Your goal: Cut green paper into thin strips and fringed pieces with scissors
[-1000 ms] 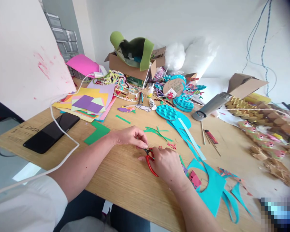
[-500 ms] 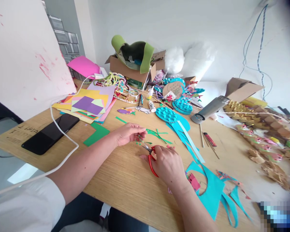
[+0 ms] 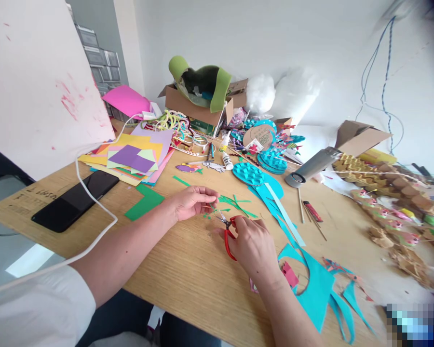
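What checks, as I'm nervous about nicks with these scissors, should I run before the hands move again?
1. Right hand gripping the scissors: ok.
2. Scissors apart from the left hand: ok, a small gap shows.
3. What the left hand holds: cannot tell, too small.
4. Loose green strips well away from the scissors: not ok, they lie close by.
5. White cable off the phone: not ok, it crosses it.
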The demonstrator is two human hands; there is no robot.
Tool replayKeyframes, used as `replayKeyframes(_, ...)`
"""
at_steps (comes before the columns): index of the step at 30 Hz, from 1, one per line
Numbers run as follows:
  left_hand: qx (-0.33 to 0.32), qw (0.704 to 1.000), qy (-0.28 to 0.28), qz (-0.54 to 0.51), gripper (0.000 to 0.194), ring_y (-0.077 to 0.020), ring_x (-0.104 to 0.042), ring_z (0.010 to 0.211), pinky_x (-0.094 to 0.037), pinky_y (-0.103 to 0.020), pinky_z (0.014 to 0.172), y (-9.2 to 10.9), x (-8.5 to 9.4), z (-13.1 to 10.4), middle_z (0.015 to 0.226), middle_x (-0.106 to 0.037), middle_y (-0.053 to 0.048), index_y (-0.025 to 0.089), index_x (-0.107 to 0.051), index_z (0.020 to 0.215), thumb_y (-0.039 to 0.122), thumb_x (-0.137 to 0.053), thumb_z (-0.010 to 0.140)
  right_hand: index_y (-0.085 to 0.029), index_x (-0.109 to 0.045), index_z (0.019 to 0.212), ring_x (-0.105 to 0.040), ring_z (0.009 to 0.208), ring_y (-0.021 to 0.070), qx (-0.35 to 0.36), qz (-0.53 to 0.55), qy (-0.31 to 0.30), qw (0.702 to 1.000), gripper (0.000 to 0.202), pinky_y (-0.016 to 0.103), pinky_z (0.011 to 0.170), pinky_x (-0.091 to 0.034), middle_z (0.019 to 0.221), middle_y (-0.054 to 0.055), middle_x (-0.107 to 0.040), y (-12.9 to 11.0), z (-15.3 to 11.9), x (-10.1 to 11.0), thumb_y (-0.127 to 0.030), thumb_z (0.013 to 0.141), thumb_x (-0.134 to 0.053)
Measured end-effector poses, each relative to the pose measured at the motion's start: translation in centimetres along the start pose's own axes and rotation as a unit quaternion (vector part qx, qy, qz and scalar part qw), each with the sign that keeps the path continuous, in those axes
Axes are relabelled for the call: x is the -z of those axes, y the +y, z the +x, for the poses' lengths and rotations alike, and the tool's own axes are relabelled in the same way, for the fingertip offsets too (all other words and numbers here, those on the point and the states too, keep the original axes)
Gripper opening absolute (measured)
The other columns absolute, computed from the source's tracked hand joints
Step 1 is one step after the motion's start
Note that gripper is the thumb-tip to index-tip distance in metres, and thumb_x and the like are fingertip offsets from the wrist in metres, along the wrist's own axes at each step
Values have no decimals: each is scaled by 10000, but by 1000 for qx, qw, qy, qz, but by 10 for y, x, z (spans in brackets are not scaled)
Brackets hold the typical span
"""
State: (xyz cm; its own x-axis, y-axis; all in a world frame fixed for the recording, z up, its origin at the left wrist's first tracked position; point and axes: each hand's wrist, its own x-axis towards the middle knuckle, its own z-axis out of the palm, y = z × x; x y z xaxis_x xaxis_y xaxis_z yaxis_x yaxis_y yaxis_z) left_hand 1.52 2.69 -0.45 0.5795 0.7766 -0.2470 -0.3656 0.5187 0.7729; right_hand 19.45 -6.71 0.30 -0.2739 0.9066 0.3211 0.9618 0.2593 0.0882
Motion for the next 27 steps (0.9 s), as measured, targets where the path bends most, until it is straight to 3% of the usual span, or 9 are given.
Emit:
replayKeyframes(4, 43, 993, -23, 110, 364, -117, -600, 582, -430, -223, 477, 1, -6, -5, 722, -652, -51, 107, -667, 762, 449, -746, 669, -151, -584, 715, -639, 637, 220, 5, -1, 1, 1000, 304, 319, 710, -348, 640, 52, -648, 0, 0, 0, -420, 857, -580)
replayKeyframes(6, 47, 984, -46, 167, 416, -116, -588, 565, -409, -217, 453, 1, -8, -8, 699, -648, -53, 108, -661, 742, 504, -742, 646, -149, -595, 742, -639, 646, 218, 10, 5, 3, 1000, 278, 319, 709, -343, 663, 51, -657, 1, 0, 0, -405, 848, -598)
replayKeyframes(11, 11, 969, -74, 234, 347, -103, -564, 550, -420, -208, 464, 1, -10, -10, 649, -640, -31, 116, -659, 753, 391, -797, 592, -148, -609, 760, -637, 651, 211, 12, 18, 5, 1000, 280, 318, 711, -337, 677, 51, -664, 1, 1, 1, -405, 864, -576)
replayKeyframes(21, -33, 986, 11, 162, 318, -110, -602, 565, -449, -224, 524, -2, -1, -2, 711, -703, -79, 122, -613, 741, 333, -796, 591, -145, -629, 756, -640, 647, 238, -55, 26, -34, 998, 326, 347, 731, -375, 666, 86, -676, 1, 0, 1, -432, 879, -536)
replayKeyframes(24, -30, 992, 29, 123, 348, -121, -613, 586, -469, -244, 551, -1, -1, -1, 730, -708, -87, 120, -607, 746, 317, -821, 554, -172, -580, 681, -604, 596, 215, -108, 124, -4, 986, 330, 332, 691, -391, 610, 58, -640, 1, 2, 4, -439, 871, -540)
replayKeyframes(27, -14, 994, 5, 110, 345, -122, -620, 586, -470, -256, 588, -2, -5, -3, 728, -714, -90, 121, -601, 749, 319, -819, 570, -193, -527, 627, -558, 553, 179, -171, 286, 23, 943, 341, 288, 604, -398, 583, 32, -612, -1, 4, 7, -459, 836, -573)
